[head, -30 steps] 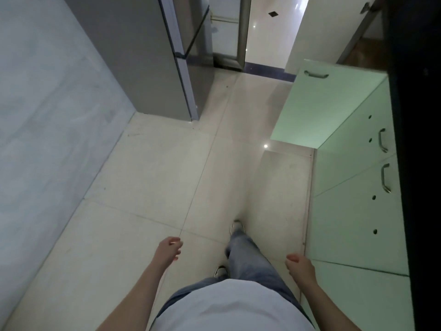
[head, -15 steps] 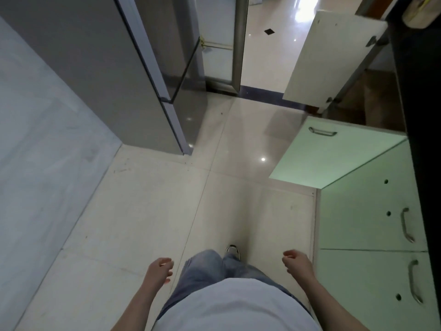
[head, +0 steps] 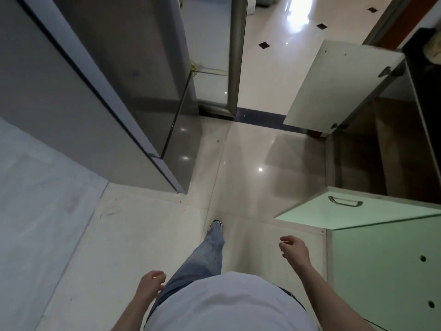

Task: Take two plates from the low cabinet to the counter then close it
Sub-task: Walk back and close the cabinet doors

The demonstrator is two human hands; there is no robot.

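The low cabinet [head: 391,149] stands open on the right, its inside dark; I cannot make out any plates in it. Its near green door [head: 338,211] with a metal handle swings out over the floor, and the far door [head: 334,84] shows its white inner face. The dark counter [head: 427,75] runs along the right edge above. My left hand [head: 150,284] hangs by my hip, fingers loosely curled, holding nothing. My right hand [head: 294,250] is raised in front of the green cabinet fronts [head: 381,271], loosely curled and empty, below the near door.
A tall grey fridge [head: 100,91] stands on the left beside a pale wall [head: 35,211]. A doorway with a metal frame post [head: 236,56] opens onto a glossy tiled floor ahead. My leg in jeans [head: 210,254] steps forward on the tiles.
I have walked forward; the open cabinet and its doors have come nearer and lower in view. Both hands swing with the walk and stay empty.
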